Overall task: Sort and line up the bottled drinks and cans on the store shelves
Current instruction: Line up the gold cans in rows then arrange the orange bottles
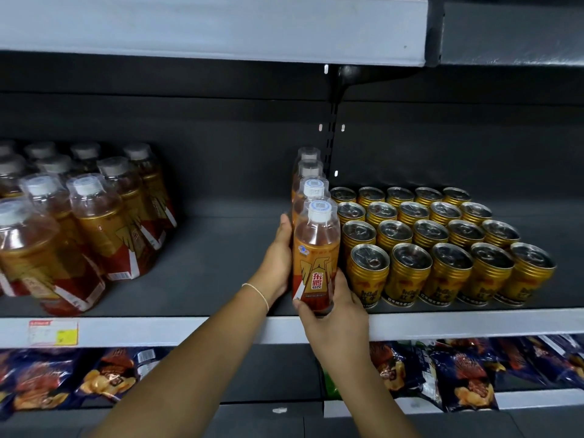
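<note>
A single-file row of orange-labelled drink bottles runs front to back in the middle of the dark shelf [221, 248]. The front bottle [316, 257] stands upright at the shelf's front edge. My right hand [335, 324] grips its base from the front and right. My left hand [278, 260] lies along the left side of the row, fingers pointing up against the bottles behind the front one. Gold cans [442, 241] stand in neat rows just right of the bottles.
A cluster of larger gold-labelled bottles [79, 222] fills the shelf's left end, with bare shelf between it and the row. A price tag [52, 332] sits on the shelf lip. Snack bags [458, 371] lie on the shelf below. An upper shelf edge [221, 26] overhangs.
</note>
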Tool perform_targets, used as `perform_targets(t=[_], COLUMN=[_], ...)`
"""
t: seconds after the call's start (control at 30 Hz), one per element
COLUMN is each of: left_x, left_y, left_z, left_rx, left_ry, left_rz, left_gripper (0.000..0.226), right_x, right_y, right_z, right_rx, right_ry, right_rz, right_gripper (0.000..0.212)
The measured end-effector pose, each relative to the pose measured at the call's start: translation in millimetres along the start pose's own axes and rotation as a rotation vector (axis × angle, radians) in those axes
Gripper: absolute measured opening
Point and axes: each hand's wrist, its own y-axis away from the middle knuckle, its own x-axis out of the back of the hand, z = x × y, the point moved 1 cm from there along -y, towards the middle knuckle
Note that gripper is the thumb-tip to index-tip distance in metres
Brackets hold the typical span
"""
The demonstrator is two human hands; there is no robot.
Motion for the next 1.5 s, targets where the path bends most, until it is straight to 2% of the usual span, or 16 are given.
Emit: perform_targets(t=[0.4,0.57,0.67,0.87,1.03,1.1,1.2,1.33,1.5], left_x=[-2,-4,-3,0,6,10,20,47,105], left_y=[9,18,25,41,50,53,61,80,123], left_z=[-8,-4,2,9,12,16,29,62,111], left_rx=[-0.014,-0.03,-0.098,-0.114,-0.119,-0.14,-0.203,-0.31,-0.479], left_ry=[-0.054,-0.205,-0.318,-0.482,-0.521,-0.571,-0.665,-0.755,-0.938], left_rz=[0.082,0.198,0.266,0.258,0.26,0.263,0.264,0.298,0.391], left_gripper=[0.062,0.059,0.051,0.052,0.051,0.051,0.044,0.035,0.031], right_x=[-1,1,3,2,6,12,18,8,-38], right_y=[-2,0,-2,-5,5,13,19,11,0], right_z=[0,0,0,1,-5,-14,-33,-73,-122], right_rx=[0.015,0.002,0.002,0.025,0.033,0.092,0.295,0.481,0.593], right_ry=[0.039,0.023,-0.017,-0.008,-0.021,-0.091,-0.188,-0.272,-0.23], right_rz=[0.002,0.002,-0.008,0.006,0.041,0.185,0.401,0.352,0.202], right_gripper=[0.093,0.092,0.092,0.085,0.086,0.078,0.055,0.036,0.037])
